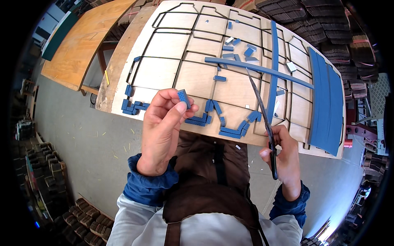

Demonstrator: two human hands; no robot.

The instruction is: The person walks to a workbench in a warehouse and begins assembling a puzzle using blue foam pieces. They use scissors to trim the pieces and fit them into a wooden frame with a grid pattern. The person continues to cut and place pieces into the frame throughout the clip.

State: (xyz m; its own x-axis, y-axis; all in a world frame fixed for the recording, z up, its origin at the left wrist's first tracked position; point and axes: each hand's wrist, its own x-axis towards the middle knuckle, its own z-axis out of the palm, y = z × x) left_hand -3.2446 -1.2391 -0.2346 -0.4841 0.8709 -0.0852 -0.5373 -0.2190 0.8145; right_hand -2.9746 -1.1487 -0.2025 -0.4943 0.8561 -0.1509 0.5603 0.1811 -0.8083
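My left hand (158, 129) is raised over the board's near edge, with a small blue foam block (184, 99) pinched between thumb and fingers. In my right hand (284, 153) is a pair of long scissors (258, 98), seen nearly edge-on, the dark blades pointing away over the board. The large pale wooden board (197, 74) carries thin dark upright strips set in an outline pattern. Blue foam blocks (232, 132) line some of these strips along the near edge. Two long blue foam strips (256, 70) (273, 49) cross on the board, with loose cut pieces (249, 52) around them.
Wide blue foam sheets (326, 102) lie at the board's right end. To the left stands a wooden table (82, 45). Stacks of dark boards (324, 20) rise behind, and more stacks (49, 176) sit at the lower left. Yellow scraps (115, 157) dot the grey floor.
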